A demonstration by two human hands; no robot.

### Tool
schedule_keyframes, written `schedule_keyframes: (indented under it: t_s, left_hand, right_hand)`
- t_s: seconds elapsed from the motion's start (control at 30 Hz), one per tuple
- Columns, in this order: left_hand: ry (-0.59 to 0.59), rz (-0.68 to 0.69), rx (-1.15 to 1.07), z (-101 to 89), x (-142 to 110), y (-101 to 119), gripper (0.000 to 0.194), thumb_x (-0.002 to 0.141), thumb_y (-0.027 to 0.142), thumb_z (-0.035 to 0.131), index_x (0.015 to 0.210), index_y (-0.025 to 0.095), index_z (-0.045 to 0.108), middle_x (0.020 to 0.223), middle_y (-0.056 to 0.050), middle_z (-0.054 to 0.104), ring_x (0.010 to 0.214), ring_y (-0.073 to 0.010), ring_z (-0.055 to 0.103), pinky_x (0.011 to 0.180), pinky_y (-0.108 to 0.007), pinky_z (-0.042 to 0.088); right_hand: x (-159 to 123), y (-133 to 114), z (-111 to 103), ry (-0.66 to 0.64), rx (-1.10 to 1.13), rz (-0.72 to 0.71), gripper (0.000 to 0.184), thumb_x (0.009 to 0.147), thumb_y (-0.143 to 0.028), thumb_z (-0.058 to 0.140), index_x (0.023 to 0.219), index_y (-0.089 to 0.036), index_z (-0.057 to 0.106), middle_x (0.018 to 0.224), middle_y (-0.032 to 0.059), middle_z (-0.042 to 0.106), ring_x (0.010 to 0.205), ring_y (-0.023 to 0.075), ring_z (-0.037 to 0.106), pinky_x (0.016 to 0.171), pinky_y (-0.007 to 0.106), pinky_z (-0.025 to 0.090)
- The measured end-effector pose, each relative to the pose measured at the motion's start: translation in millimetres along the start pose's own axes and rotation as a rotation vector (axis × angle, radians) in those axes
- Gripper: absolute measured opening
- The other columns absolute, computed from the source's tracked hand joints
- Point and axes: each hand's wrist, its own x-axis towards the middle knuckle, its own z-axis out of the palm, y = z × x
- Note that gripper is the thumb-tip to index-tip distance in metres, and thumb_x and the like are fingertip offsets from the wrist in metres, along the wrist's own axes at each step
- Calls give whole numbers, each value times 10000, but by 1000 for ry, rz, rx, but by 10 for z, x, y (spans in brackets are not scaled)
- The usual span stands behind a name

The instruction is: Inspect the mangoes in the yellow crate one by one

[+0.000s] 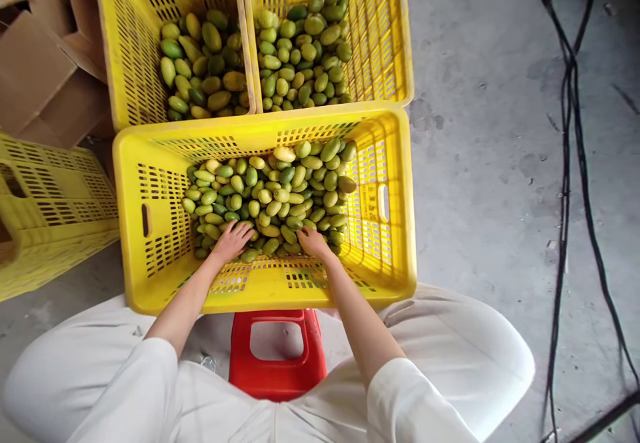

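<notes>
Many small oval fruits, green to yellow, lie heaped in the near yellow plastic crate. At the heap's front left edge rests my left hand, its fingers spread over the fruits. My right hand is at the front right of the heap, fingers curled together and down among the fruits. Its fingertips are partly hidden, so what they grip cannot be made out.
Behind stand two more yellow crates, one at left and one at right, both holding similar fruits. Another yellow crate and cardboard boxes are on the left. A red stool sits between my legs; black cables cross the floor at right.
</notes>
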Motion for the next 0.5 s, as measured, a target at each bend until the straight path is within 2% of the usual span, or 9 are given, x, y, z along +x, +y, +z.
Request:
schedule_keyframes:
  t_s: [0.07, 0.2, 0.3, 0.37, 0.43, 0.47, 0.5]
  left_hand:
    - [-48, 58, -8, -18, 103, 145, 511, 863, 191, 629, 1361, 145, 528, 1394, -179, 553, 1336, -318, 461, 1135, -470, 327]
    - [-81, -59, -75, -57, 282, 356, 422, 802, 156, 696, 1212, 117, 601, 1272, -202, 592, 1237, -360, 512, 978, -468, 443]
    - [-42, -123, -251, -32, 179, 282, 258, 850, 213, 659, 1098, 156, 616, 1199, -158, 610, 1130, -310, 574, 892, -408, 487]
    - [93, -311, -422, 3, -21, 67, 175, 916, 254, 561, 1068, 173, 592, 1164, -133, 610, 1098, -269, 592, 918, -385, 486]
    - [236, -694, -474, 39, -279, -232, 182, 933, 202, 468, 1083, 154, 560, 1209, -168, 579, 1188, -282, 559, 1011, -411, 446]
    - [239, -900, -475, 59, -412, -380, 234, 920, 156, 430, 1128, 141, 537, 1273, -201, 549, 1257, -310, 521, 1057, -455, 408]
    - [153, -995, -519, 84, -535, -509, 298, 891, 122, 431, 1178, 134, 510, 1333, -229, 515, 1314, -343, 481, 1087, -503, 371]
  right_hand:
    - [-7, -1, 8, 3, -10, -2, 440, 973, -477, 403, 1217, -170, 601, 1133, 192, 689, 823, 278, 664, 660, 331, 480]
    - [-27, 25, 8, 28, -56, 7, 383, 968, -470, 413, 1117, -179, 612, 1109, 182, 690, 895, 297, 664, 690, 339, 485]
    - [-20, 53, 3, 32, -81, -10, 348, 960, -466, 431, 1054, -183, 612, 1068, 174, 696, 930, 306, 660, 725, 347, 486]
    - [1, 67, 7, 38, -89, -14, 342, 956, -470, 441, 1045, -185, 606, 1070, 175, 693, 944, 311, 658, 730, 349, 482]
    - [26, 70, 18, 46, -98, -23, 337, 959, -469, 438, 1039, -185, 601, 1075, 179, 687, 954, 312, 656, 724, 345, 474]
    - [36, 67, 24, 45, -100, -26, 337, 962, -469, 434, 1037, -185, 598, 1072, 179, 683, 943, 308, 656, 713, 341, 471]
    - [42, 61, 29, 40, -98, -28, 339, 963, -471, 430, 1039, -185, 595, 1063, 179, 681, 922, 302, 658, 697, 337, 467]
